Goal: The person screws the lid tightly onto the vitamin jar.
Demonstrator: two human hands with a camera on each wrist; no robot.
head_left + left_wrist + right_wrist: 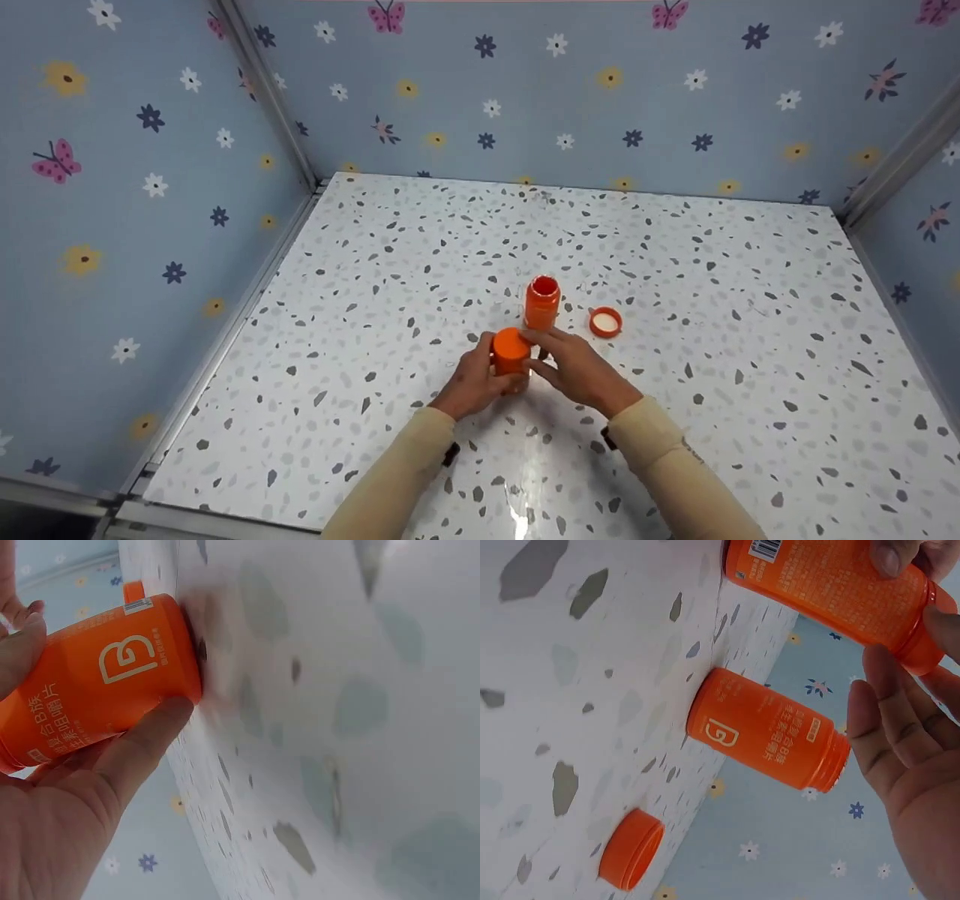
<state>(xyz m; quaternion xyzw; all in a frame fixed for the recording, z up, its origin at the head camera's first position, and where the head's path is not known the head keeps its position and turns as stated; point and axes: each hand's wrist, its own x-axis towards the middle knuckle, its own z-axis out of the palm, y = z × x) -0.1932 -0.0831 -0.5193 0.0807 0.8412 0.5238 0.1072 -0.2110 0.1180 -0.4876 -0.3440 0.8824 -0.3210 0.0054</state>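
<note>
My left hand [472,384] grips an orange pill bottle [112,682] round its lower body, and the bottle stands upright on the speckled surface. Its orange cap [512,343] is on. My right hand [583,371] pinches that cap at its right side between thumb and fingers. Just behind stands a second orange pill bottle [757,731], upright and uncapped, its mouth facing up. A loose orange cap [605,322] lies to the right of it, with its pale inner side up. White lettering shows on both bottles.
The white speckled tabletop [375,300] spreads out around both bottles. Flower-and-butterfly panels [525,90] wall it in at the back, left and right, with metal strips [277,97] along the corners.
</note>
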